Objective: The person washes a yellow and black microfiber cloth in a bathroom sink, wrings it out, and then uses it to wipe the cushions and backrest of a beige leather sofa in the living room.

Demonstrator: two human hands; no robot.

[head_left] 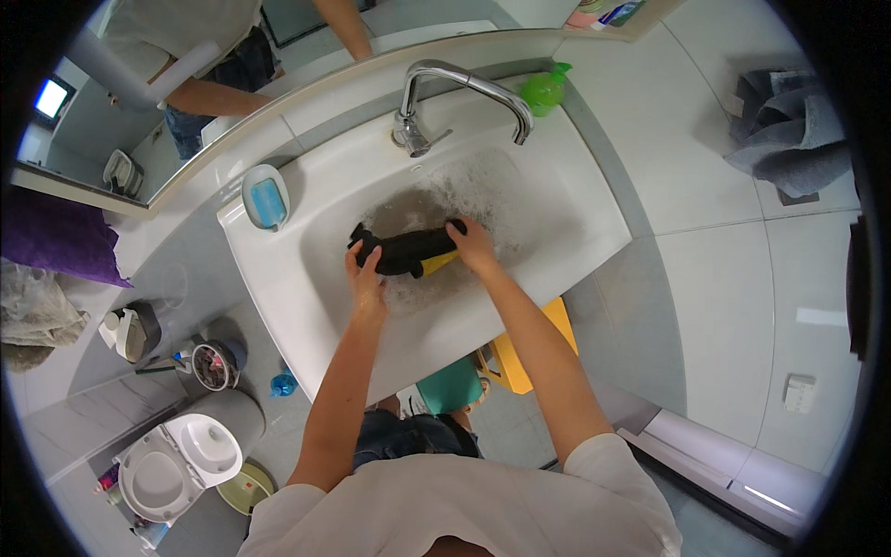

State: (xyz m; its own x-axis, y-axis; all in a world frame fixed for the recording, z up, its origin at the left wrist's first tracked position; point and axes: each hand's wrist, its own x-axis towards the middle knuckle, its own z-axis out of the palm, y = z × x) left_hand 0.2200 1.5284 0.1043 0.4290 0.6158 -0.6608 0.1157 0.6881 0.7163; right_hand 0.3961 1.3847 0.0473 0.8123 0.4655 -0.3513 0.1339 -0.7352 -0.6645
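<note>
Over soapy, murky water (424,198) in a white ceramic washbasin (585,202), both my hands hold a dark fabric item (404,252) stretched sideways. A yellow patch (440,262) shows along its lower edge; I cannot tell what kind of article it is. My left hand (367,278) grips its left end, thumb and fingers bent around the cloth. At the other end, my right hand (473,245) pinches the fabric near its tip. Foam (480,188) spreads across the water behind and to the right of the item.
A chrome faucet (463,78) arches over the basin's back. The soap dish (278,177) with a blue bar (268,202) sits at the left corner, a green pump bottle (546,90) at the back right. Grey towels (793,132) hang right; a toilet (159,480) stands lower left.
</note>
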